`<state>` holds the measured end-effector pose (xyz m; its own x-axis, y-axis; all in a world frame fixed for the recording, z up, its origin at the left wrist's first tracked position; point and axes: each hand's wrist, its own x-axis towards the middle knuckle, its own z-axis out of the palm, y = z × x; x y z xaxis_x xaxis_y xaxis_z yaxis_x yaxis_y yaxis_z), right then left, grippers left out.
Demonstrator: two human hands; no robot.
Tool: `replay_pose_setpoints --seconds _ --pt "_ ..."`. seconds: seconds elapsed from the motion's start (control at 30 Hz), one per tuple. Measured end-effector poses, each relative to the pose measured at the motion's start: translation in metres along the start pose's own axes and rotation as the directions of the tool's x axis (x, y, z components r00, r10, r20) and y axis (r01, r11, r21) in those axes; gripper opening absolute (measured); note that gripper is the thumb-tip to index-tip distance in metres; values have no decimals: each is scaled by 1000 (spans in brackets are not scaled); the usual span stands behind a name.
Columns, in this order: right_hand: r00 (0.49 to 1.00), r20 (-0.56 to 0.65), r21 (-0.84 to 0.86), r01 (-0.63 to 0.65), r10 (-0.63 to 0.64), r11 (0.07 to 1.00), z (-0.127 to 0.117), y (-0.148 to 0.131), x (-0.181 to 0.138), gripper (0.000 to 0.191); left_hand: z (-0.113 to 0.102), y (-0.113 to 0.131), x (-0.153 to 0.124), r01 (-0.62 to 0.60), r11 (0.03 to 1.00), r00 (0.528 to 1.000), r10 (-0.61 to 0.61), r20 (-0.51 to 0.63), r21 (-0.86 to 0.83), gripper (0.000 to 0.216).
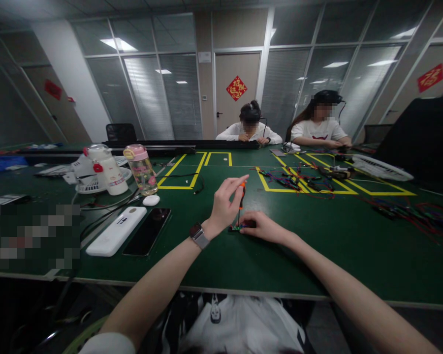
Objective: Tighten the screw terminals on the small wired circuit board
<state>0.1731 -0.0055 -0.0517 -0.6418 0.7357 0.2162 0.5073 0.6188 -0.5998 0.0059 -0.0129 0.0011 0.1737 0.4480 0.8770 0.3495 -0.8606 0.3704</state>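
My left hand [226, 202], with a watch on its wrist, is closed round the orange-and-black handle of a small screwdriver [241, 196] held upright, its tip down on a small green circuit board [237, 228]. My right hand [263, 226] lies on the green table [317, 246] and pinches that board, holding it in place. Both hands meet near the middle of the table, close to its front edge.
At the left lie a white power bank [117, 230], a black phone [147, 230], a pink-lidded bottle [142, 168], a white bottle [108, 169] and cables. Bundles of coloured wires [295, 179] lie inside yellow-taped boxes. Two people sit at the far side.
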Motion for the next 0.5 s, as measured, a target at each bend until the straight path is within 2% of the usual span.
replay_pose_setpoints --seconds 0.1,0.33,0.5 --pt "1000 -1 1 5 -5 1000 0 0 0 14 1 0 0 3 1000 1000 -3 -4 -21 29" --pt "1000 5 12 -11 11 1000 0 0 0 14 0 1 0 -5 998 998 9 -64 62 16" --pt "1000 4 8 -8 8 1000 0 -1 0 15 -1 2 1 3 999 999 -1 -39 40 24"
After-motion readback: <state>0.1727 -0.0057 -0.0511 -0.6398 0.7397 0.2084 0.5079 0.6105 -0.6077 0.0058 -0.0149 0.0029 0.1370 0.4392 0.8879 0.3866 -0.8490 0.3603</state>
